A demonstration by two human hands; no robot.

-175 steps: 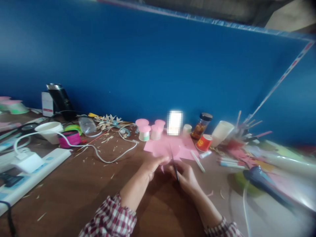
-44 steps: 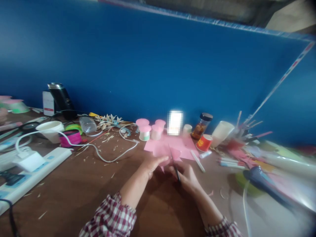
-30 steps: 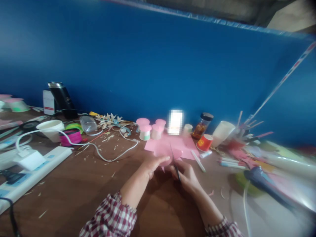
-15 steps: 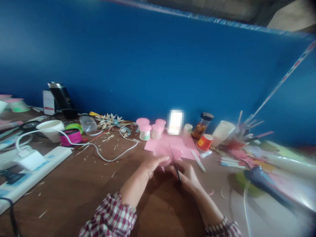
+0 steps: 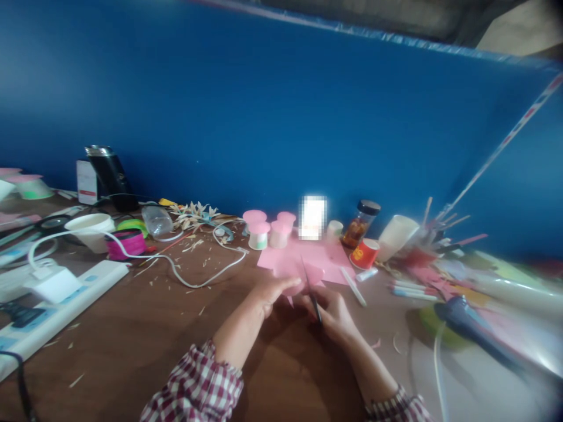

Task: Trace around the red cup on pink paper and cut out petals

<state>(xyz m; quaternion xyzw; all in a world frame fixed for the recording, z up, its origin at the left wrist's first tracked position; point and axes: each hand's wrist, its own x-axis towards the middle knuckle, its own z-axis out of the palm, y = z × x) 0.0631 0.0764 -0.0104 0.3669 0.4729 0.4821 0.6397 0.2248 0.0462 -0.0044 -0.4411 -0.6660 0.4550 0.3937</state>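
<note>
My left hand (image 5: pixel 269 292) pinches a small pink paper cutout (image 5: pixel 294 275) just above the brown table (image 5: pixel 132 334). My right hand (image 5: pixel 333 313) is closed round the black handles of scissors (image 5: pixel 310 288), whose blades point up and away into the pink cutout. Both hands meet near the table's middle. A larger pink paper sheet (image 5: pixel 328 256) lies flat behind them.
Pink-topped little cups (image 5: pixel 258 233), a glass jar (image 5: pixel 359 224), a red paper cup (image 5: pixel 365 253) and a white stick (image 5: pixel 352 287) stand behind. A white power strip (image 5: pixel 57 305) and cable (image 5: pixel 185 275) lie left. A blue glue gun (image 5: pixel 475 328) and markers (image 5: pixel 409 290) lie right. A blue wall (image 5: pixel 281 117) backs the table.
Almost nothing differs: my hands stay together on the pink cutout, with only slight shifts of the scissors' blades and of the camera.
</note>
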